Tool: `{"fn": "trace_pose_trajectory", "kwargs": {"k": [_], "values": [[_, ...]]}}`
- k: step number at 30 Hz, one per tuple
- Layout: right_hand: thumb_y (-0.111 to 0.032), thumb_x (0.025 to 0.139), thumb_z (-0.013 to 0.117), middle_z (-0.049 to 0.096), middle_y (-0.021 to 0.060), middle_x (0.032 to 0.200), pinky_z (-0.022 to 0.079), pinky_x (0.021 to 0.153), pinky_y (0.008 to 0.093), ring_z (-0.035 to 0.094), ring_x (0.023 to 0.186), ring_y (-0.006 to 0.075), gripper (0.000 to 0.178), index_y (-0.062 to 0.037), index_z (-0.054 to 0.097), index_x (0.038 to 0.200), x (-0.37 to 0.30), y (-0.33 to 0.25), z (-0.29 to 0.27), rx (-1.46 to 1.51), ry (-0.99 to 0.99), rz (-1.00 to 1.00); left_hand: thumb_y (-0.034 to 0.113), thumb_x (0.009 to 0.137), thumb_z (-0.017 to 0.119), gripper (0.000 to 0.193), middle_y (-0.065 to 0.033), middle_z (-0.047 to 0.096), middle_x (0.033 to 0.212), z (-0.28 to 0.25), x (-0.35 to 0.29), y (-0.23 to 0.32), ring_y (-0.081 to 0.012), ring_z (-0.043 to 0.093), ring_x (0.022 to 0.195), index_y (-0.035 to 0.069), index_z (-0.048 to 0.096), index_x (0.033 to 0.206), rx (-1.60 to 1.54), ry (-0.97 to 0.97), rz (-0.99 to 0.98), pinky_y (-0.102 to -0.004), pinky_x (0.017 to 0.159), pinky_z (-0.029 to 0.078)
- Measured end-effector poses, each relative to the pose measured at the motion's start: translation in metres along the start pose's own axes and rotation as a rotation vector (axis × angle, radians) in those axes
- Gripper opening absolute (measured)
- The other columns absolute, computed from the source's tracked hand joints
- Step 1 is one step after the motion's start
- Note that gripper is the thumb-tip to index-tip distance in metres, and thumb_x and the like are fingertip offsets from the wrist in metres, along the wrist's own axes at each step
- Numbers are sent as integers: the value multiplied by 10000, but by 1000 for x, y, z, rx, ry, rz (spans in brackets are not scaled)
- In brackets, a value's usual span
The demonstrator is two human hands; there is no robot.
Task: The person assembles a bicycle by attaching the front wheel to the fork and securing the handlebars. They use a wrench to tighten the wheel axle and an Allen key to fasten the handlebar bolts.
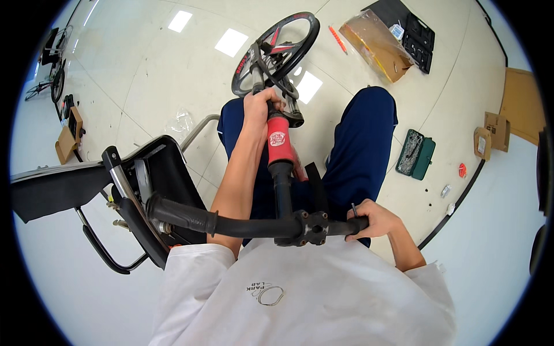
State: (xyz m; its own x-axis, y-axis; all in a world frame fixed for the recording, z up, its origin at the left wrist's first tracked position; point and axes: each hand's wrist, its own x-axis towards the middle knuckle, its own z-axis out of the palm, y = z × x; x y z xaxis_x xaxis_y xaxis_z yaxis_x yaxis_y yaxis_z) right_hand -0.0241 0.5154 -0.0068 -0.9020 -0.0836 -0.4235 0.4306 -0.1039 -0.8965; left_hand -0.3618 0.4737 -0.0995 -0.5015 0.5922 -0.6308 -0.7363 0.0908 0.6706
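Note:
A small bike's front end lies across my lap, its black handlebar (254, 227) close to my shirt and its spoked front wheel (277, 51) farther off, above my knees. Between them runs a red head tube (279, 140) with a black stem post (283, 190). My left hand (261, 109) is closed round the fork just beyond the red tube. At the bar's right end, my right hand (374, 220) is wrapped round the bar. A thin metal rod (354, 210) sticks up beside its fingers; what it belongs to is hidden. A black rubber grip (182, 214) covers the left end.
A black chair (167, 167) with metal armrests stands close on my left. To the right lies an open green case (415, 154) of small metal parts. Ahead right are a plastic-wrapped cardboard box (375, 49), a black tool case (416, 37) and an orange stick (338, 40).

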Motion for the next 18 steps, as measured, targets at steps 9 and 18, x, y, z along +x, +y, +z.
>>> {"fn": "trace_pose_trajectory", "kwargs": {"k": [9, 18], "values": [[-243, 727, 817, 541, 77, 541, 399, 483, 372, 555, 514, 288, 255, -61, 640, 703, -16, -161, -78, -606, -141, 48, 26, 764, 564, 141, -58, 459, 661, -2, -41, -20, -237, 527, 772, 71, 433, 742, -603, -64, 59, -379, 902, 452], [-238, 709, 818, 530, 71, 522, 387, 473, 366, 521, 484, 283, 254, -51, 647, 714, 30, -222, -79, -819, -332, 108, 22, 740, 526, 135, -17, 425, 617, -20, -46, -45, -171, 483, 677, 87, 408, 758, -923, -23, 197, -405, 975, 451]]}}
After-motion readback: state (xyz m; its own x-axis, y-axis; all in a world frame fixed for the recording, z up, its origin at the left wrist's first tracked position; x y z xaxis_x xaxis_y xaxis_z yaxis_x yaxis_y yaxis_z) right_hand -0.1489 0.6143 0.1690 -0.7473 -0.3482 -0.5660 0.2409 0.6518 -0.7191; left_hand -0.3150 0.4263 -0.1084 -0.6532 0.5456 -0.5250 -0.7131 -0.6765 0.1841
